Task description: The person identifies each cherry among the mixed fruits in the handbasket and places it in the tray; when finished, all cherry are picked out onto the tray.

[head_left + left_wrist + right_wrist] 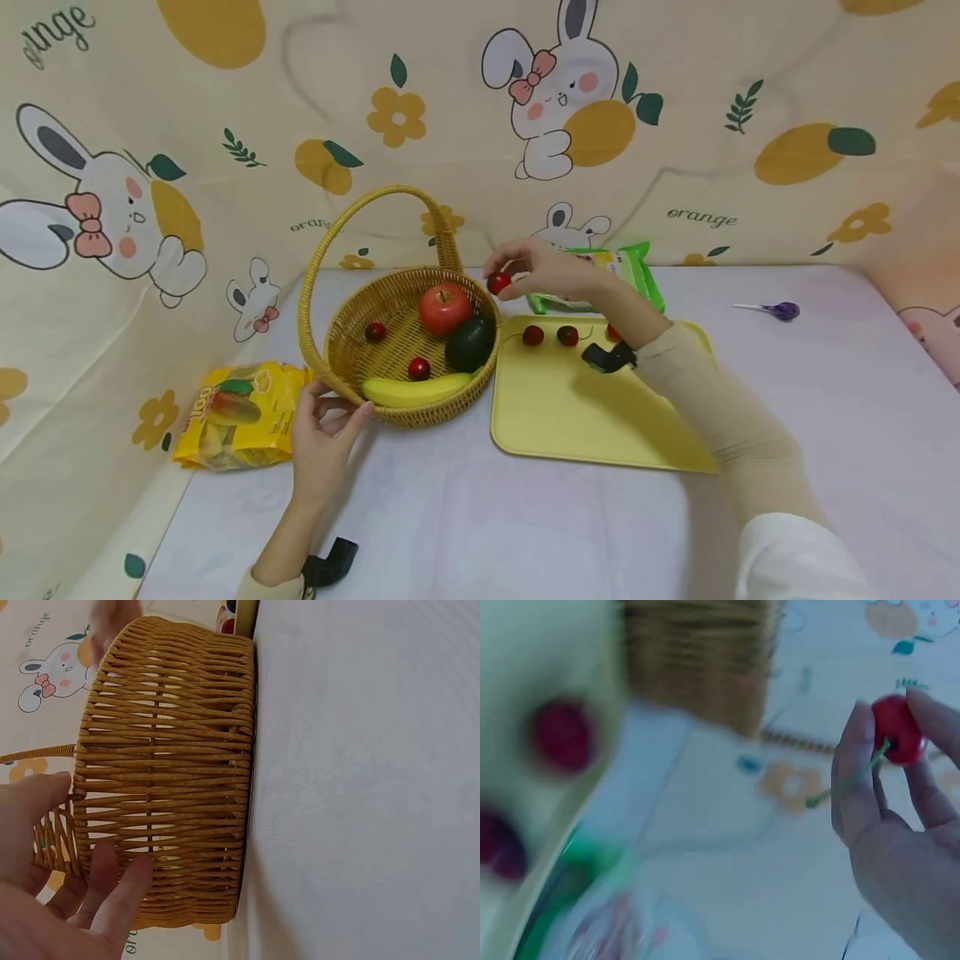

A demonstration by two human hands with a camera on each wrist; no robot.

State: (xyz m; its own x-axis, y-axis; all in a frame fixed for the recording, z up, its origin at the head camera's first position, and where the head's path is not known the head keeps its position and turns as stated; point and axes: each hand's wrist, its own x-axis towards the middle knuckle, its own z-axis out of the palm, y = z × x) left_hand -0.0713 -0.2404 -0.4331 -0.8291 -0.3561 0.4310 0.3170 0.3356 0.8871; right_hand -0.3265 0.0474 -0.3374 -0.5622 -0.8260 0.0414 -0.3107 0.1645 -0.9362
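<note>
My right hand (pixel 543 268) pinches a red cherry (pixel 900 729) between thumb and fingertips, just above the right rim of a wicker basket (pixel 431 414). The cherry's green stem (pixel 847 782) hangs free in the right wrist view. At the basket's front left, my left hand (pixel 324 433) grips it near the foot of the handle, thumb and fingers against the weave (pixel 165 780). Inside the basket lie a red apple (pixel 445 309), a dark avocado (pixel 470 343), a yellow banana (pixel 416 390) and two cherries, one at the left (pixel 375 332) and one near the banana (pixel 418 368).
Right of the basket is a yellow tray (pixel 570 417) with more cherries (pixel 567 336) along its far edge; my right forearm crosses over it. Behind stands a green packet (pixel 637 271). A yellow mango packet (pixel 243 417) sits at left, a purple lollipop (pixel 785 311) at far right.
</note>
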